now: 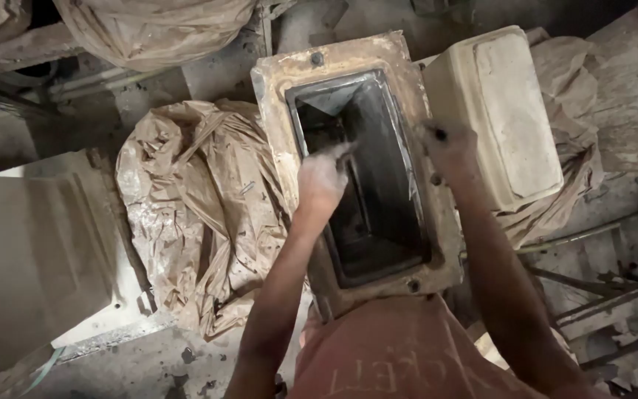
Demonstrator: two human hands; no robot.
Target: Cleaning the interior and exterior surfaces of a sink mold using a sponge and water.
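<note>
Mould (275, 89) cavity takes the left hand (320, 177), fingers together, while the right hand (448, 144) grips its rim.

A rectangular mould (354, 159) with a broad, clay-caked tan rim and a deep, dark hollow stands open-side up between the two hands. The pale, dusted left hand (321, 176) reaches over its near-left rim into the hollow; the right hand (446, 148) rests on its right rim.

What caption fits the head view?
Left hand reaches into a dark rectangular mould; right hand rests on its rim.
</note>
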